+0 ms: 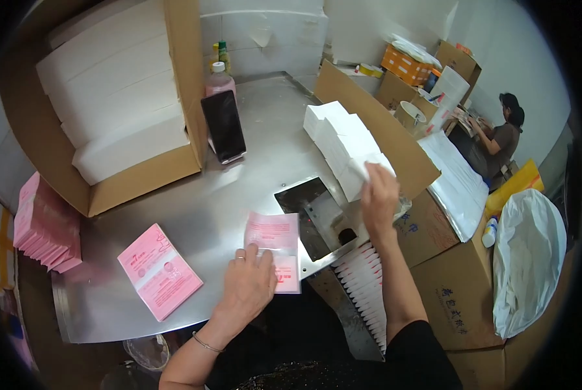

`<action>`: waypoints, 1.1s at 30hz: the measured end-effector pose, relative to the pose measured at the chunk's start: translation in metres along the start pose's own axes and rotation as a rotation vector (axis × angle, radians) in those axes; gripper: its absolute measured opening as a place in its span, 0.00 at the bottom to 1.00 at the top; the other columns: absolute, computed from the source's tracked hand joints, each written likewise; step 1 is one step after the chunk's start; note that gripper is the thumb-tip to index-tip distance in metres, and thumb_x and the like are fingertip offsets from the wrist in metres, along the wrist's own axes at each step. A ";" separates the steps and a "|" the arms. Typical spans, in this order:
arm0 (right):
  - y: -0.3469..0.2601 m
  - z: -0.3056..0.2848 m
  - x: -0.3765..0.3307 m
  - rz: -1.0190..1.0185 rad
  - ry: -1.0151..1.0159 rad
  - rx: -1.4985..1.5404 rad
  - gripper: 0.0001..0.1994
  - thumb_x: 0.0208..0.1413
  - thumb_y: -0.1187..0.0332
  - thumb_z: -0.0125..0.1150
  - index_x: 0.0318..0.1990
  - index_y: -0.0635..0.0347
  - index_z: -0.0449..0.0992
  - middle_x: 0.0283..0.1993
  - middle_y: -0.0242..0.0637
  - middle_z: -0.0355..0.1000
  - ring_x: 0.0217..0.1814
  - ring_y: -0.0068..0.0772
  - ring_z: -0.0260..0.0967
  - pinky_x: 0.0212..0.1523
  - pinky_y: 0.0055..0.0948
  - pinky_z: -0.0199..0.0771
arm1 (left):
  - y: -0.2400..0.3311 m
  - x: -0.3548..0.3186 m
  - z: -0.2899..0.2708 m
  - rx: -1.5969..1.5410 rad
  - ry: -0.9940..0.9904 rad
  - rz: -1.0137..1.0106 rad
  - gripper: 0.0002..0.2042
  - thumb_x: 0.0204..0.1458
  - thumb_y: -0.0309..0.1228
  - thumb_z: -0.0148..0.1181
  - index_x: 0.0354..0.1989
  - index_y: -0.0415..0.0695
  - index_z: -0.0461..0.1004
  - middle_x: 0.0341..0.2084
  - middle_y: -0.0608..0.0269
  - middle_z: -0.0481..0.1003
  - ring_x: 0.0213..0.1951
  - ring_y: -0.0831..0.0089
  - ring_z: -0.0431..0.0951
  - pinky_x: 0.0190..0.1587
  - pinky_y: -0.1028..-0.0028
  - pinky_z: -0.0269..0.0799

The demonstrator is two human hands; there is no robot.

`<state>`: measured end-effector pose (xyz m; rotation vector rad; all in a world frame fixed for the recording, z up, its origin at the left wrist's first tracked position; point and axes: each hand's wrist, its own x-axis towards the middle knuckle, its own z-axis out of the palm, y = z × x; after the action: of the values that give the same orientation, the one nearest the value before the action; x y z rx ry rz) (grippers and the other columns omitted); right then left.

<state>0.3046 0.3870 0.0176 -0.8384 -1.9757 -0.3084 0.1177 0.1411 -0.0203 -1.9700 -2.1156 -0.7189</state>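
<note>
From the head view we saw the left hand (248,283) lying flat and open on a pink packet (274,250) on the steel surface (193,214), right hand (378,195) pinching a white pad (369,170) off the stack (343,143). Motion blur hid its fingertips.

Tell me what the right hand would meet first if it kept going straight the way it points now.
The right hand points up and away across the metal table, its fingertips at the near end of the row of white pads. It would probably meet that row first; whether it already touches a pad is unclear.
</note>
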 end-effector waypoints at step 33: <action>0.021 0.011 0.009 0.051 -0.206 -0.210 0.10 0.57 0.66 0.62 0.40 0.63 0.81 0.40 0.42 0.72 0.48 0.45 0.67 0.48 0.45 0.65 | -0.067 -0.058 -0.096 -0.088 0.116 -0.416 0.14 0.45 0.19 0.57 0.42 0.43 0.73 0.33 0.55 0.70 0.43 0.54 0.70 0.51 0.58 0.64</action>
<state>0.3084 0.4120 0.0174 -1.0901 -2.1329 -0.4187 0.0403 0.0447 0.0227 -1.4906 -2.4843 -0.9807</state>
